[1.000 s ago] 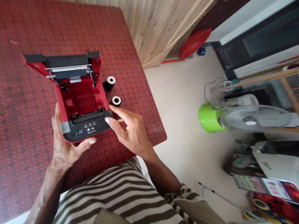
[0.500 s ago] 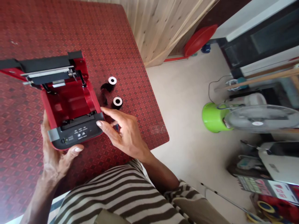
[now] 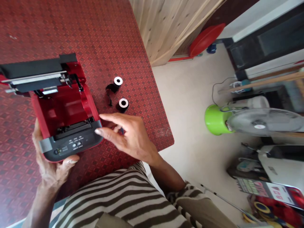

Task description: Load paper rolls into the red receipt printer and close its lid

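Note:
A red and black label printer (image 3: pixel 71 104) has its lid (image 3: pixel 35 71) raised, with the red inside bare to view and a metal-fitted roller under the lid. My left hand (image 3: pixel 51 167) wraps its left front corner from below, the thumb along the front edge and the other fingers mostly hidden. At the right front corner, my right hand (image 3: pixel 130 134) grips the printer, thumb on the black button panel (image 3: pixel 78 142) and forefinger along the side. Just beyond that hand lie a small black roll with a white end (image 3: pixel 122 104) and a second such roll (image 3: pixel 117 83), trailing a loose dark strip.
The red patterned table (image 3: pixel 114 38) ends at a rounded corner on the right. Past it stand a wooden panel (image 3: pixel 171 28), a red basin (image 3: pixel 206 39), a green bucket (image 3: pixel 213 119), a fan (image 3: pixel 258 123) and a white machine (image 3: pixel 282 164) on the floor side.
The printer and both hands have shifted a little left and down in view, and the camera has also moved slightly. Both hands keep their hold, and the lid stays raised.

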Demonstrator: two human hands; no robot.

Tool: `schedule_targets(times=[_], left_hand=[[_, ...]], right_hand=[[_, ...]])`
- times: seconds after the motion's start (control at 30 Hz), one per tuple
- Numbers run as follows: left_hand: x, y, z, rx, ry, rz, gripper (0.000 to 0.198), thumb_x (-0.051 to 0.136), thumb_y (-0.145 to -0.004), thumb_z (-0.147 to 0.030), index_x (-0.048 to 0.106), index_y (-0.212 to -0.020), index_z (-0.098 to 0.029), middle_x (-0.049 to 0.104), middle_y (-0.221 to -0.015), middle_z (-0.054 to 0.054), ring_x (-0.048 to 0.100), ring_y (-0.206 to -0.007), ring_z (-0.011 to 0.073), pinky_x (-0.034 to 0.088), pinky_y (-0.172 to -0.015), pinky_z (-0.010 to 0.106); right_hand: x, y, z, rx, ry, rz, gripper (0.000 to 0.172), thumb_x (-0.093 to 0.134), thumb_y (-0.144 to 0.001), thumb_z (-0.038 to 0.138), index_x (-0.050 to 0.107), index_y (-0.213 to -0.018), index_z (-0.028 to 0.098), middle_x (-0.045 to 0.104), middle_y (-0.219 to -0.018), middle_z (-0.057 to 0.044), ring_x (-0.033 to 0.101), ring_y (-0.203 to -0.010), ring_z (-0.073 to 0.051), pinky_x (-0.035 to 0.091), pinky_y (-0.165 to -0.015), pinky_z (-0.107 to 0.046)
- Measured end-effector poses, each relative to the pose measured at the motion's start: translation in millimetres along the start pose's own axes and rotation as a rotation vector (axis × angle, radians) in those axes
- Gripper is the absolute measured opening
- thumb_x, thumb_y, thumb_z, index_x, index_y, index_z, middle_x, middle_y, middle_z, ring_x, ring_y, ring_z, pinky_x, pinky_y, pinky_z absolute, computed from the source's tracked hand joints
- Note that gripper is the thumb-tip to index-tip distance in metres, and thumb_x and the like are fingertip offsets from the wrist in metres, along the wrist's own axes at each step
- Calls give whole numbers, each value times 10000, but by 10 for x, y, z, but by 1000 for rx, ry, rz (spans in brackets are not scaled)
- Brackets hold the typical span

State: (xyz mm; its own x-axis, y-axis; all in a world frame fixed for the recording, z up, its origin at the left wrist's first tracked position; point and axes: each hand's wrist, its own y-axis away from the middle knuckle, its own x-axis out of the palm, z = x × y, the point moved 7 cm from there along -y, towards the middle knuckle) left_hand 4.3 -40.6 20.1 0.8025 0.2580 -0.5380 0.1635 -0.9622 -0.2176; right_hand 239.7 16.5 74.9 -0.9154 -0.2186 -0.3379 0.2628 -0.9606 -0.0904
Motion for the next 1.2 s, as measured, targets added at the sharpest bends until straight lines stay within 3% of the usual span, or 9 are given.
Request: schedule_targets(times=[0.1,0.17,0.23,0.37,0.5,0.63,0.8,1.03,1.2], left_hand=[[12,0,3,-1,19,-2,1284,664,-571,-893,288,-1630,-274,483,-1520,158,512,-1353,472,444,-1090,649],[7,0,1,14,41,-19,1277,666,-581,-889,303,-1627,-252,466,-1535,165,484,-1390,470,429,-1123,628],[-2,1,-7,46,50,-41,1249,675,-602,-872,322,-1622,-243,461,-1547,166,482,-1400,458,419,-1148,605],[-2,12,-5,98,34,-63,1224,667,-619,-875,329,-1619,-254,432,-1584,156,462,-1424,450,391,-1171,603],[5,15,3,118,48,-73,1223,714,-617,-835,332,-1616,-241,424,-1591,170,427,-1456,454,361,-1187,618],[13,-2,-7,143,64,-75,1211,742,-616,-801,344,-1612,-238,437,-1572,170,455,-1428,453,385,-1169,618],[-17,-16,-31,189,67,-98,1181,742,-638,-775,335,-1615,-251,433,-1591,141,432,-1452,428,360,-1194,605],[-50,4,-35,214,52,-74,1162,751,-651,-746,337,-1611,-237,422,-1597,145,429,-1454,407,349,-1202,582],[-56,19,-36,205,39,-82,1172,739,-652,-767,345,-1607,-214,427,-1590,163,440,-1447,411,355,-1202,588]], right_hand=[[-364,-202,-142,38,66,-283,224,713,-925,452,736,-1037,259,770,-924,-12,707,-765,-166,609,-636,-320],[-562,-338,-308,17,132,-498,379,736,-888,486,660,-1184,262,717,-1091,-47,678,-893,-195,608,-749,-369],[-557,-501,-577,109,192,-482,648,783,-810,575,561,-1327,255,666,-1242,-85,662,-967,-209,590,-874,-417],[-411,-657,-837,197,258,-389,727,753,-807,644,553,-1343,196,661,-1254,-126,661,-988,-215,560,-939,-434],[-253,-721,-738,153,390,-312,552,756,-853,555,607,-1250,202,695,-1184,-94,655,-1091,-253,522,-1037,-481],[-151,-793,-707,212,495,-274,277,629,-967,475,644,-1077,221,717,-1001,-72,685,-989,-289,531,-996,-553],[-112,-827,-701,271,573,-278,232,551,-1001,439,621,-1037,221,697,-874,-88,700,-922,-333,536,-938,-617],[111,-747,-681,190,465,-242,170,532,-1020,406,575,-999,243,691,-868,-22,684,-791,-213,573,-854,-418],[281,-676,-592,210,441,-219,159,556,-1023,404,579,-1010,247,708,-898,-15,682,-801,-205,558,-825,-380]])
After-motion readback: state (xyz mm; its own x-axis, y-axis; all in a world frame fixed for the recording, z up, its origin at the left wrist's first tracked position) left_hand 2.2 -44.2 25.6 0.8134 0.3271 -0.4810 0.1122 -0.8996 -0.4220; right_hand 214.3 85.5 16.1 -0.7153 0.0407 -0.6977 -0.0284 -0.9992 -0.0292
